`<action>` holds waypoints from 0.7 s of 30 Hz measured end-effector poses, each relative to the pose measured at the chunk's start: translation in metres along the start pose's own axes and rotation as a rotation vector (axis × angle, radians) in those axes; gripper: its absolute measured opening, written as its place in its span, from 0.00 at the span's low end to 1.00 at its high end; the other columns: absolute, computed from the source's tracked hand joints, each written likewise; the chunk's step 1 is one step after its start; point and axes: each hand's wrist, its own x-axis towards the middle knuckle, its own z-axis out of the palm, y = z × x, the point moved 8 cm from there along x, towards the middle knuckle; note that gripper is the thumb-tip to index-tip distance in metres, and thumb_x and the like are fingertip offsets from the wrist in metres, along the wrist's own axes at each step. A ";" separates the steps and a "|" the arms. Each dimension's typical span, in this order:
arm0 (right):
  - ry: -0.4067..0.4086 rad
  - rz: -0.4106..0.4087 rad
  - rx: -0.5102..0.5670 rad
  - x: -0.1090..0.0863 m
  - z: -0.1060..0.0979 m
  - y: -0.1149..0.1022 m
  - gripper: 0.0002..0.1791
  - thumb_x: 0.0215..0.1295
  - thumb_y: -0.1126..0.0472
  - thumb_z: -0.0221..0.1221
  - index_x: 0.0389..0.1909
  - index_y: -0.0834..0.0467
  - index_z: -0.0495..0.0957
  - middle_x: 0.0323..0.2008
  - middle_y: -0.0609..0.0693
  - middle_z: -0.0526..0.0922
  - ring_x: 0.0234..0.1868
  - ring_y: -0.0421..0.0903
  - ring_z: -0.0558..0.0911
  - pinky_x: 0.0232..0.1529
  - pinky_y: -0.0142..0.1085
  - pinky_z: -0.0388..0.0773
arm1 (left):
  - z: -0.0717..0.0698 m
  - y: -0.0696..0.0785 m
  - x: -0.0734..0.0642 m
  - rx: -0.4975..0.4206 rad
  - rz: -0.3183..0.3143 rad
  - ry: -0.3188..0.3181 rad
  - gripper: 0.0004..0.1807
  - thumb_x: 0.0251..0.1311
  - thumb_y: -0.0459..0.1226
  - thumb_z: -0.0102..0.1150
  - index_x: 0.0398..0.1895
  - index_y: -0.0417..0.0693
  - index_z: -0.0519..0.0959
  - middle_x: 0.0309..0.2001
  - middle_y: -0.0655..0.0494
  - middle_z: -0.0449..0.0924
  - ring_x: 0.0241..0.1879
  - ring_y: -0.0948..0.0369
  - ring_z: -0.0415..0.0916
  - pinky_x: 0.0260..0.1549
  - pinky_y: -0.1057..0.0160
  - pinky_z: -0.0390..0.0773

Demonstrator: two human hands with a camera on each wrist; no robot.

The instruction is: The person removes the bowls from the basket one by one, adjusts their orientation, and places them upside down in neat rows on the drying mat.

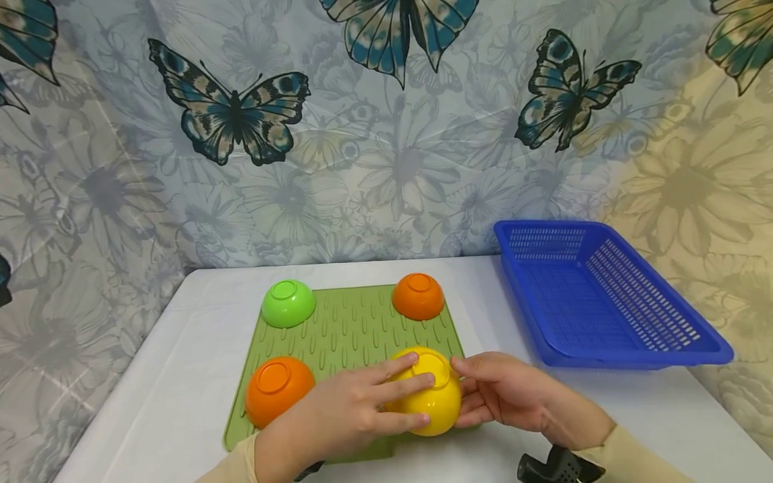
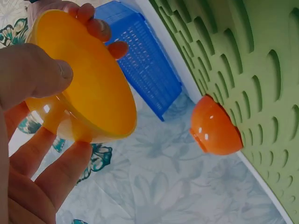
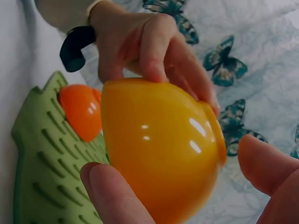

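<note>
My left hand holds a glossy yellow bowl over the near right part of the green mat, its thumb inside the bowl and its spread fingers across the outside. The bowl is tilted, its foot ring facing up toward the head camera. At the bowl's right side is my right hand, fingertips close along the rim. In the right wrist view, the right thumb stands apart from the yellow wall, with a gap between.
On the ridged green mat, upside down, sit a green bowl at the back left, an orange bowl at the back right and another orange bowl at the front left. A blue basket stands right of the mat.
</note>
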 end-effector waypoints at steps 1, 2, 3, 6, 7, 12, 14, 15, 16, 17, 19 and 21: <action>0.007 0.001 -0.012 0.001 0.000 0.001 0.19 0.81 0.56 0.45 0.51 0.68 0.75 0.45 0.64 0.84 0.45 0.56 0.85 0.49 0.48 0.81 | 0.001 0.001 0.001 0.010 0.011 -0.010 0.24 0.53 0.41 0.75 0.56 0.61 0.85 0.68 0.49 0.69 0.70 0.45 0.60 0.65 0.60 0.64; 0.012 0.003 -0.023 0.001 0.000 0.001 0.18 0.80 0.57 0.46 0.51 0.69 0.74 0.44 0.64 0.84 0.44 0.55 0.86 0.48 0.47 0.81 | 0.001 0.002 0.001 0.015 0.019 -0.018 0.23 0.54 0.42 0.74 0.56 0.61 0.85 0.69 0.49 0.69 0.71 0.45 0.59 0.66 0.59 0.63; 0.013 0.002 -0.034 0.002 0.001 0.002 0.18 0.79 0.57 0.47 0.51 0.70 0.74 0.43 0.64 0.84 0.44 0.55 0.86 0.47 0.46 0.82 | 0.001 0.003 0.001 0.018 0.022 -0.021 0.23 0.55 0.43 0.74 0.56 0.61 0.85 0.69 0.49 0.69 0.71 0.45 0.58 0.66 0.59 0.62; 0.028 -0.003 -0.067 0.002 0.001 0.002 0.18 0.78 0.59 0.49 0.50 0.72 0.74 0.42 0.64 0.85 0.42 0.54 0.86 0.45 0.45 0.83 | 0.002 0.004 0.002 0.005 0.021 -0.005 0.24 0.53 0.43 0.75 0.56 0.61 0.85 0.70 0.50 0.68 0.71 0.46 0.58 0.67 0.58 0.61; 0.041 -0.015 -0.082 0.002 0.000 0.001 0.18 0.77 0.59 0.49 0.50 0.73 0.74 0.41 0.64 0.85 0.42 0.54 0.86 0.45 0.45 0.83 | 0.002 0.003 0.002 -0.027 -0.005 0.008 0.26 0.52 0.40 0.76 0.57 0.60 0.84 0.70 0.49 0.67 0.71 0.46 0.59 0.66 0.58 0.63; 0.159 -0.084 -0.163 0.000 -0.007 -0.007 0.17 0.72 0.62 0.53 0.49 0.74 0.73 0.41 0.65 0.84 0.42 0.56 0.86 0.46 0.50 0.82 | 0.014 -0.028 -0.009 -0.572 -0.569 0.012 0.49 0.53 0.37 0.74 0.78 0.62 0.60 0.79 0.50 0.43 0.72 0.47 0.54 0.61 0.52 0.70; 0.209 -0.103 -0.188 0.000 -0.010 -0.009 0.18 0.71 0.62 0.55 0.50 0.75 0.72 0.41 0.65 0.84 0.42 0.56 0.86 0.46 0.50 0.82 | 0.024 -0.043 -0.024 -0.874 -0.919 0.084 0.55 0.55 0.42 0.74 0.81 0.68 0.48 0.80 0.52 0.34 0.73 0.46 0.52 0.61 0.48 0.69; 0.233 -0.104 -0.196 -0.001 -0.012 -0.009 0.18 0.71 0.62 0.56 0.50 0.75 0.72 0.41 0.64 0.84 0.41 0.56 0.86 0.46 0.50 0.82 | 0.029 -0.047 -0.031 -1.010 -1.063 0.141 0.57 0.56 0.44 0.74 0.81 0.69 0.44 0.80 0.52 0.34 0.73 0.45 0.52 0.60 0.46 0.69; 0.255 -0.107 -0.206 -0.001 -0.013 -0.009 0.19 0.71 0.62 0.56 0.50 0.76 0.72 0.41 0.64 0.84 0.41 0.56 0.86 0.46 0.50 0.82 | 0.034 -0.050 -0.036 -1.132 -1.184 0.199 0.57 0.56 0.44 0.74 0.81 0.69 0.45 0.79 0.51 0.35 0.72 0.44 0.53 0.61 0.45 0.68; 0.274 -0.112 -0.216 -0.001 -0.014 -0.009 0.19 0.70 0.62 0.57 0.50 0.76 0.72 0.41 0.63 0.84 0.41 0.55 0.86 0.46 0.49 0.82 | 0.039 -0.052 -0.040 -1.248 -1.281 0.249 0.56 0.57 0.44 0.74 0.81 0.67 0.45 0.79 0.48 0.37 0.72 0.43 0.55 0.61 0.46 0.68; 0.312 -0.120 -0.236 -0.002 -0.016 -0.009 0.20 0.70 0.61 0.58 0.50 0.76 0.71 0.41 0.62 0.84 0.40 0.54 0.86 0.45 0.48 0.83 | 0.047 -0.053 -0.042 -1.413 -1.390 0.300 0.54 0.59 0.41 0.72 0.81 0.57 0.47 0.77 0.36 0.41 0.67 0.39 0.62 0.58 0.43 0.72; 0.346 -0.127 -0.253 -0.002 -0.018 -0.008 0.21 0.70 0.61 0.59 0.51 0.77 0.70 0.41 0.61 0.84 0.39 0.53 0.87 0.44 0.47 0.83 | 0.053 -0.051 -0.042 -1.524 -1.452 0.315 0.52 0.60 0.39 0.71 0.81 0.48 0.47 0.74 0.28 0.44 0.64 0.39 0.67 0.55 0.44 0.75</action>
